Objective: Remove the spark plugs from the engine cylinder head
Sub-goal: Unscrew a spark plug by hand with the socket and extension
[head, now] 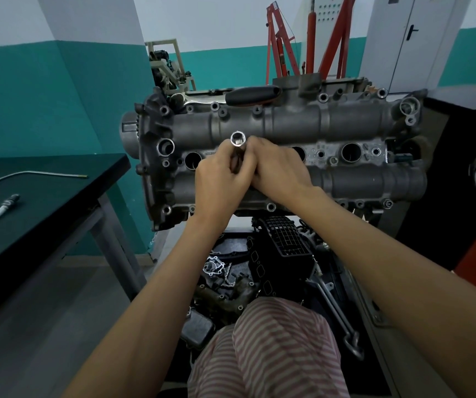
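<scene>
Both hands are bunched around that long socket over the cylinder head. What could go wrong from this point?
1. The socket is held only by fingertips of the left hand and right hand; if the grip slips, it may fall into the parts heap below.
2. Open plug wells could catch dropped debris.
3. The ratchet handle lies loose on the cylinder head's far edge and may roll off if knocked.

Teal-and-white walls [44, 90], black table [38, 196], grey floor [44, 311].

Dark table [58, 179] bears spark plug [5, 206], bent tube [15, 177].
</scene>
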Available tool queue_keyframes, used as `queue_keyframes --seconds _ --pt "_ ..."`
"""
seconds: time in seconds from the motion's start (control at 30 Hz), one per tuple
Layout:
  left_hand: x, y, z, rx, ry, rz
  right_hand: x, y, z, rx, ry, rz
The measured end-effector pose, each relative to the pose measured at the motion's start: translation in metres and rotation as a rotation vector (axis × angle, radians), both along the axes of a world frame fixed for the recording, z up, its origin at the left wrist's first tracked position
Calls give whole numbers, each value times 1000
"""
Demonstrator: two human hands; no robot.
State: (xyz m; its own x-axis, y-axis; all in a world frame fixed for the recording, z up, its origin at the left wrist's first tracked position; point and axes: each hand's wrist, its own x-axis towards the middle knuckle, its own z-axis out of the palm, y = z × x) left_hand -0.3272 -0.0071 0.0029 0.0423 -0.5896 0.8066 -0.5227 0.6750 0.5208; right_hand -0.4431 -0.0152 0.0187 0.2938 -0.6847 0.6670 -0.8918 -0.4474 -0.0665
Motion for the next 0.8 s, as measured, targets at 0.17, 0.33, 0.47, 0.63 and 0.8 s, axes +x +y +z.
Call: queue_keyframes --seconds 0.17,0.33,0.47,0.63,0.8 --pt "-1 -1 0 -4 -2 12 0 -2 0 -2 2 -27" --pt "-4 -2 1 -18 30 -2 0 -3 -1 -19 64 -66" --pt "-2 -2 -1 1 8 17 1 -1 -1 -11 44 -28" --pt "-2 -2 -1 2 6 22 1 -2 -1 2 -13 -23" --pt "-3 -2 1 -16 38 -4 0 -4 -1 -3 25 -62"
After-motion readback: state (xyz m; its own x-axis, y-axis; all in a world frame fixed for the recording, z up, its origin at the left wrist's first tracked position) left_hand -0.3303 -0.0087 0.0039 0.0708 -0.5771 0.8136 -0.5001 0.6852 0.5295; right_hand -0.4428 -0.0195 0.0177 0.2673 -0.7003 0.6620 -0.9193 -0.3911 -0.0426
